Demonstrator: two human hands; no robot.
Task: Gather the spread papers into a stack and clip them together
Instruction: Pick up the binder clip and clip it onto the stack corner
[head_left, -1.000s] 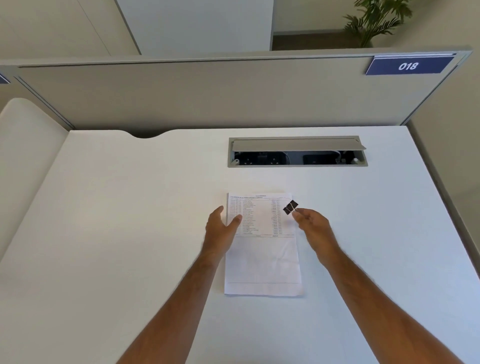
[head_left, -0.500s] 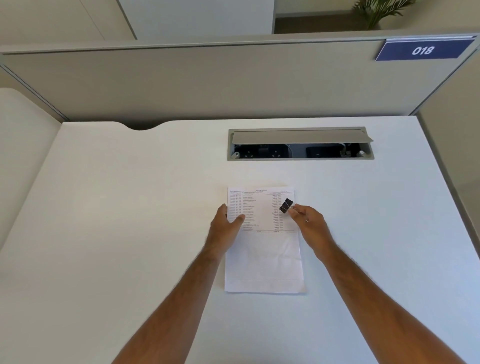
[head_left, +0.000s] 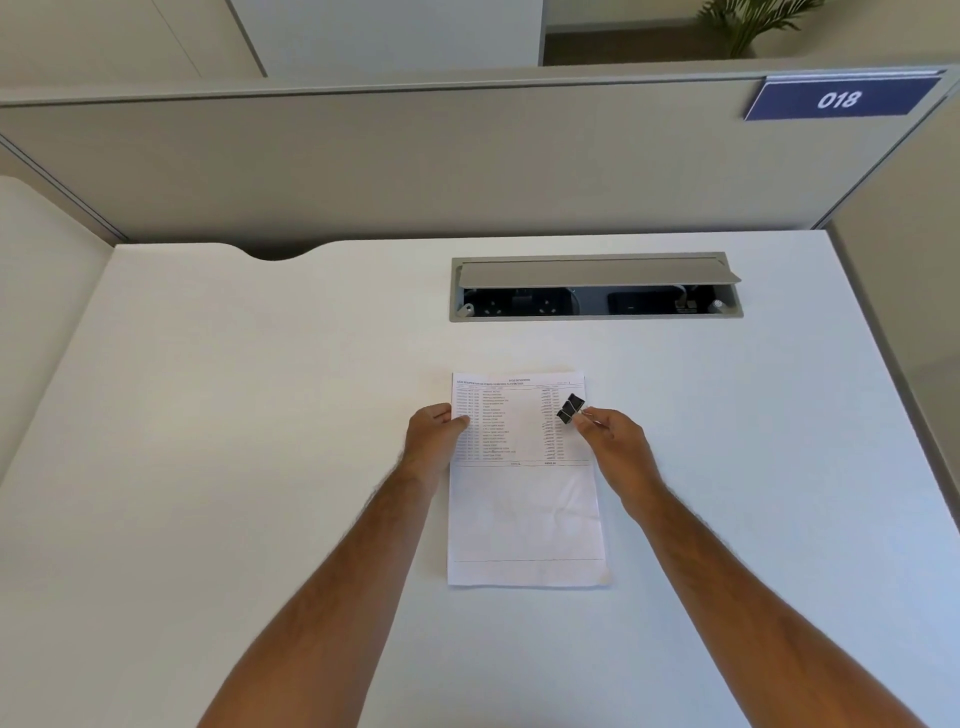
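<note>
1. Papers (head_left: 524, 499) lie already as one neat stack near the middle of the white desk (head_left: 234, 467), with the printed half at the far end and the blank half toward the person. The edges look aligned, so I judge that the gathering is done and only the clipping remains.
2. The left hand (head_left: 434, 441) rests on the left edge of the stack, at about 9 o'clock from its centre, with the thumb lying on the top sheet; whether the fingers curl under the edge, I cannot tell.
3. The right hand (head_left: 610, 439) pinches the wire handles of a black binder clip (head_left: 570, 408) between thumb and fingers. The clip is over the right edge of the stack, at about 2 o'clock from its centre.
4. To do this step well, keep the left hand pressing, so that the sheets do not slide when the clip comes.
5. Squeeze the handles fully, so that the mouth of the clip opens wider than the stack is thick.
6. Push the clip straight in from 3 o'clock until the edge of the stack sits deep in the mouth, then release slowly.
7. A risk is that the lowest sheet stays on the desk; lifting the edge a little can help.
8. The open cable tray (head_left: 596, 288) at 12 o'clock is well apart and does not disturb.
</note>
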